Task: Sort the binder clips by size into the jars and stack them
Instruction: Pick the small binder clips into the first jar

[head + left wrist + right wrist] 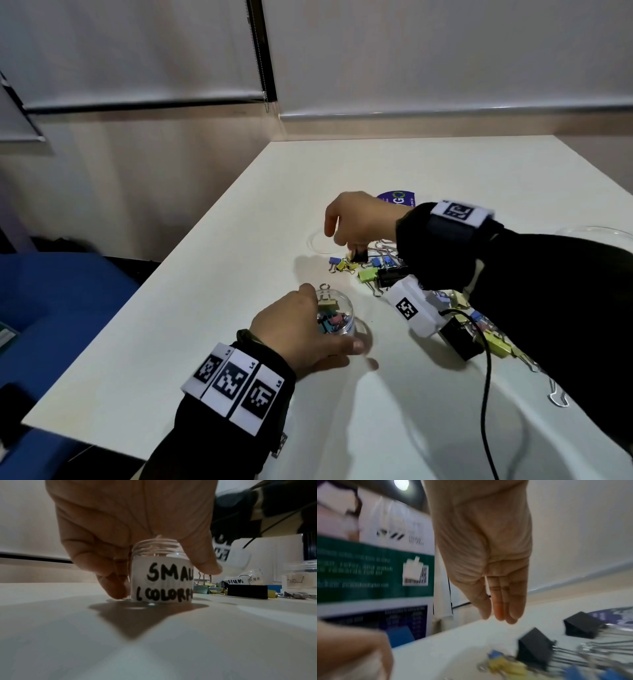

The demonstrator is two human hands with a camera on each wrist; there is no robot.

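Note:
My left hand grips a small clear jar that stands on the white table; thumb and fingers curl round its sides. Its label reads "SMALL (COLORFU". Several small coloured clips lie inside, and one yellow clip sticks up at the rim. My right hand hovers over the loose pile of binder clips, its fingers straight, pointing down and holding nothing. Two black clips and small blue and yellow clips lie just below the fingertips.
A clear lid and a purple disc lie beyond the pile. Another clear jar sits at far right. A container labelled "MEDIUM" lies behind the clips. A black cable crosses the table. The table's left edge borders a blue seat.

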